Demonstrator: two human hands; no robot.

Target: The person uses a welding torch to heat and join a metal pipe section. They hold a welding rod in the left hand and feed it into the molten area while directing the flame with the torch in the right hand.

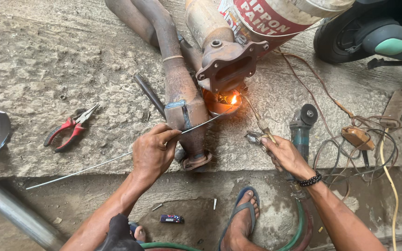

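We see the left hand pinching a thin filler rod between thumb and fingers; the rod runs from the lower left, across the concrete floor, through the grip and up to the glowing joint. The right hand grasps the brass handle of a gas torch, its tip slanting up and left into the same bright orange spot. That spot lies on a rusted exhaust pipe assembly, just below its bolted flange, ahead of and between both hands. Red-handled pliers lie well to the left; an angle grinder rests just beyond the right hand, beside tangled cables
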